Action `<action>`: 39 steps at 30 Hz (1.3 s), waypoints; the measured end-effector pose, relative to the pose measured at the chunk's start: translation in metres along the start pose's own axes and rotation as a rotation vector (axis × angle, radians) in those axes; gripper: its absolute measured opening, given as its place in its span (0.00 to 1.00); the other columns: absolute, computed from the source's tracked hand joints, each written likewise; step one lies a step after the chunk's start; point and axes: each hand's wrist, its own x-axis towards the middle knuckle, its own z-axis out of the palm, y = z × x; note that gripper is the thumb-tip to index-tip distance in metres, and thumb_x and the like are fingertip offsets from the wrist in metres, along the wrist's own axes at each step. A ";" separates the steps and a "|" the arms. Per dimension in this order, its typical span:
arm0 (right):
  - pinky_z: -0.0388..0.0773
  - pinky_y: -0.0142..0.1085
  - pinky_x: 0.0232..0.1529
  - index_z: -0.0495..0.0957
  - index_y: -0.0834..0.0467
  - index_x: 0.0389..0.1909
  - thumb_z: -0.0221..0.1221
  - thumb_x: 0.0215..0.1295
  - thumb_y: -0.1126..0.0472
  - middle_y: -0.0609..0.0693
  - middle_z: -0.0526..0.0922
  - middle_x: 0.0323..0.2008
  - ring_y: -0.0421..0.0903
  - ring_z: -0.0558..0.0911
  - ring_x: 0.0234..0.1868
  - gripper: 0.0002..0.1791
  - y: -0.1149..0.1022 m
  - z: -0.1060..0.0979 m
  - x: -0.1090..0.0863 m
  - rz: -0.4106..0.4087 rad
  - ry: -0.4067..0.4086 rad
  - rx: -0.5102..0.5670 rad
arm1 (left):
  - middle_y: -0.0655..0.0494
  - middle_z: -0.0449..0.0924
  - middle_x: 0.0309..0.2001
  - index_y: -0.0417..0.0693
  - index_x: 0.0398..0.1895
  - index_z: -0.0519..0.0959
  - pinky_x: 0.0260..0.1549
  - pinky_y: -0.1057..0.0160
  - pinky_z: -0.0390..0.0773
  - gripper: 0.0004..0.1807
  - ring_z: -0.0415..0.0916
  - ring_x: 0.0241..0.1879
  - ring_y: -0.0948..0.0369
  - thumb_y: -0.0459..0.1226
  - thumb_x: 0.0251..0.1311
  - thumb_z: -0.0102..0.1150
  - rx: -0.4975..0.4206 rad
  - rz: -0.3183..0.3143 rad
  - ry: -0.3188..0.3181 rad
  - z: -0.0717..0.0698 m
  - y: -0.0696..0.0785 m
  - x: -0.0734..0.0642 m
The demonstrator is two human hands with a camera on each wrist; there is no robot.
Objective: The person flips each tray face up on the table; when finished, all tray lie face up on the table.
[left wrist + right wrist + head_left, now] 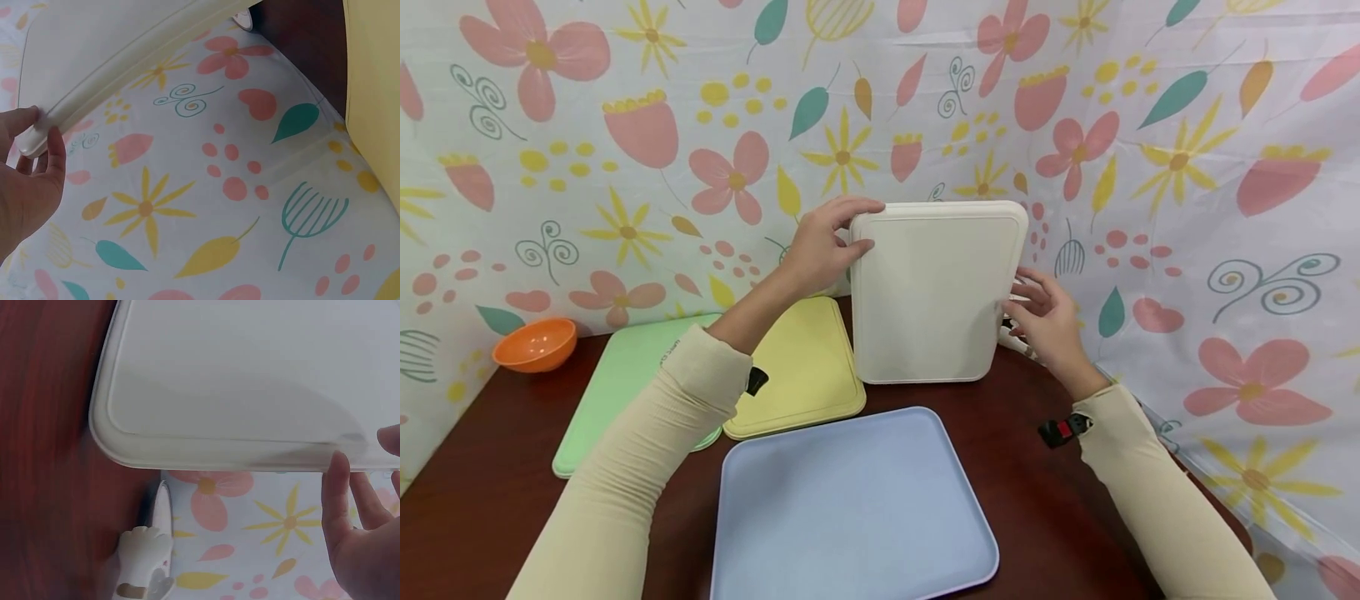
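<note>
Balance is depending on two edge holds: the left grip (829, 242) is pinching the upper left corner of the white tray (936, 292), the right grip (1051, 323) is clasping its right edge. The tray is being held near upright over the worktop (1052, 500), beside the yellow tray (808, 362). Were either hold slackening, its rim could be slipping, toppling it onto the blue tray (853, 508).

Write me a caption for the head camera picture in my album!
The left hand and right hand hold a white board upright beyond a blue tray.
</note>
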 end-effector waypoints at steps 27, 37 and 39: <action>0.79 0.31 0.21 0.58 0.53 0.75 0.65 0.61 0.66 0.59 0.69 0.62 0.32 0.83 0.29 0.42 -0.105 0.010 0.044 -0.033 -0.101 -0.241 | 0.50 0.78 0.58 0.43 0.59 0.80 0.49 0.62 0.79 0.23 0.76 0.54 0.59 0.25 0.60 0.64 -0.038 -0.028 0.040 0.001 0.007 -0.005; 0.77 0.28 0.22 0.65 0.57 0.66 0.64 0.59 0.68 0.49 0.66 0.43 0.39 0.78 0.25 0.33 -0.102 0.019 0.041 -0.068 0.092 -0.228 | 0.49 0.79 0.58 0.42 0.59 0.80 0.46 0.62 0.79 0.23 0.76 0.52 0.59 0.24 0.59 0.64 -0.038 -0.010 0.036 0.003 0.007 -0.008; 0.76 0.26 0.26 0.67 0.58 0.65 0.64 0.58 0.68 0.50 0.69 0.38 0.39 0.77 0.26 0.32 -0.101 0.018 0.041 -0.105 0.106 -0.256 | 0.49 0.79 0.58 0.42 0.59 0.80 0.46 0.62 0.79 0.23 0.76 0.52 0.59 0.24 0.59 0.64 -0.038 -0.009 0.037 0.002 0.007 -0.008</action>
